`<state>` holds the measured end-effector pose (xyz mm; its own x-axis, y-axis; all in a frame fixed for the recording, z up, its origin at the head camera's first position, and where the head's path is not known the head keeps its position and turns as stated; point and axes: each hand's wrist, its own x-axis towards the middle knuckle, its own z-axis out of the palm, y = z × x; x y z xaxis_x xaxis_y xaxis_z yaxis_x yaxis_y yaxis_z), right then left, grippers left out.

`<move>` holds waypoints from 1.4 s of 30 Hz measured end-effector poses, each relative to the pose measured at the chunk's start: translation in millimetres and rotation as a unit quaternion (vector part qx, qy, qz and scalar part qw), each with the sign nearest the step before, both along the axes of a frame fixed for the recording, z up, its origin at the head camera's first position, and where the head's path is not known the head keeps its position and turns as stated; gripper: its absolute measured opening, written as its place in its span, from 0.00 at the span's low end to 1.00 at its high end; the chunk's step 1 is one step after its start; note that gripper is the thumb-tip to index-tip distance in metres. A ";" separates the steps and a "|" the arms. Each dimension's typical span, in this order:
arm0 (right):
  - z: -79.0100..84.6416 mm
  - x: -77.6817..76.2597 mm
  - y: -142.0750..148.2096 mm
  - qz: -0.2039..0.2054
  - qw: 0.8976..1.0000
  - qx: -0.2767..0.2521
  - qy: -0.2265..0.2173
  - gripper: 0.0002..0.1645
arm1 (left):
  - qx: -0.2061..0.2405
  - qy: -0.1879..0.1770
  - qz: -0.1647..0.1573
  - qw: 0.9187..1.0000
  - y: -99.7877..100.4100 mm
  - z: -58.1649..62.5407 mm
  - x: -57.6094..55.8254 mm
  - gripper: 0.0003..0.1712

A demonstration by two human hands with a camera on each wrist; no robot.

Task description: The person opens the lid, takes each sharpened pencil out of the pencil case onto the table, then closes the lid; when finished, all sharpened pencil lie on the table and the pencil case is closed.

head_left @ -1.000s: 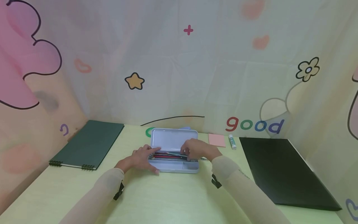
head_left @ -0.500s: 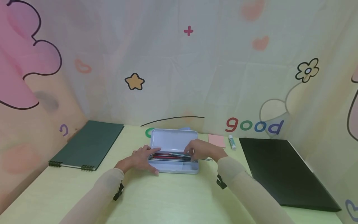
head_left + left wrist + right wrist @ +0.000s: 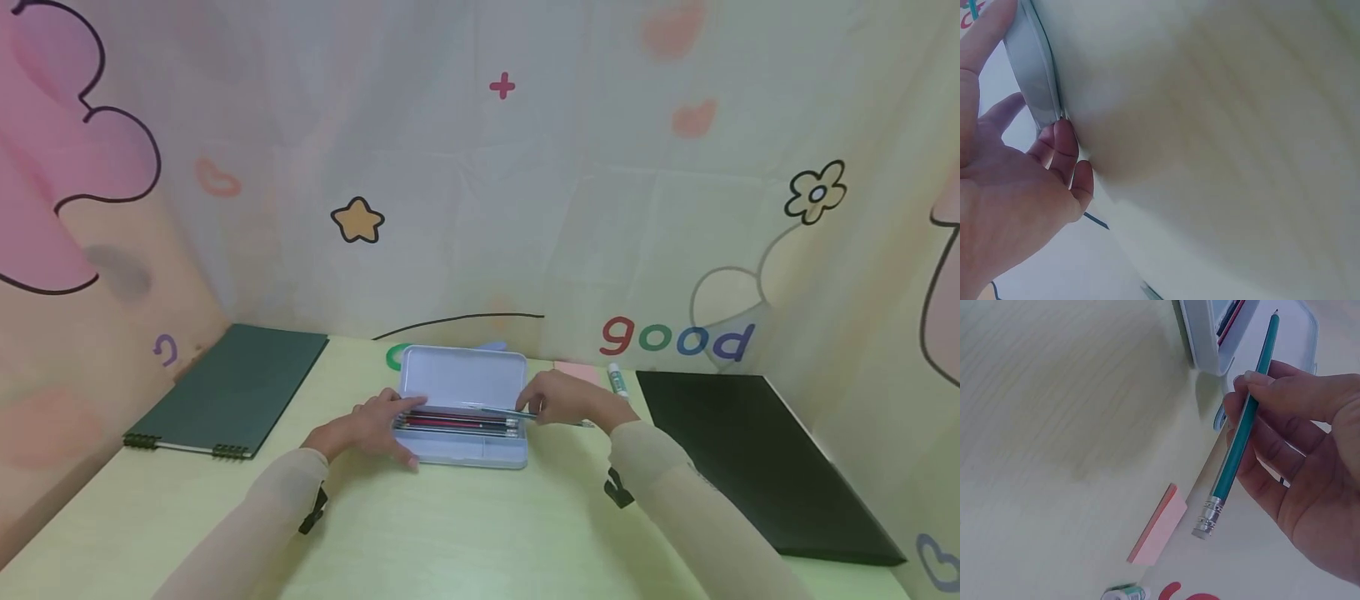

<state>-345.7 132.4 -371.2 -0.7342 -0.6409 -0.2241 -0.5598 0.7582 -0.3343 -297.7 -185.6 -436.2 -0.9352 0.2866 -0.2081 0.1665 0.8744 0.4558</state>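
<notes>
My right hand (image 3: 566,398) pinches a green pencil (image 3: 1242,434) between thumb and fingers, just beyond the right end of an open pencil case (image 3: 448,451). The pencil has a sharpened dark tip and, at its other end, a silver ferrule with a whitish eraser. In the head view it slants over the case's right part. Several pencils (image 3: 457,423), red and dark, lie in the case's long compartment. With thumb in front and fingers behind, my left hand (image 3: 366,428) grips the case's left end; in the left wrist view its fingertips curl against the case wall (image 3: 1034,59).
A dark green spiral sketchbook (image 3: 232,387) lies on the left, a large black board (image 3: 757,458) on the right. Pink sticky notes (image 3: 1159,528) and a glue stick (image 3: 617,380) are behind my right hand. A green ring-shaped thing (image 3: 393,357) shows behind the case. A printed curtain stands behind.
My right hand has moved rightward and drawn the green pencil up out of the compartment and partly past the case's right end. My left hand keeps its place on the case.
</notes>
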 end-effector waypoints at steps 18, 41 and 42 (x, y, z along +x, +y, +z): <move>-0.7 -8.3 45.2 -0.039 0.999 -0.010 -0.019 0.16 | 0.030 -0.026 0.009 0.999 -7.3 -2.2 -3.3 0.59; -27.9 -6.8 96.3 -0.077 0.995 -0.024 -0.051 0.16 | 0.032 -0.020 0.003 0.999 -4.8 1.3 0.9 0.58; -29.0 -6.9 97.2 -0.078 0.995 -0.024 -0.050 0.16 | 0.032 -0.020 0.003 0.999 -4.5 1.5 0.9 0.58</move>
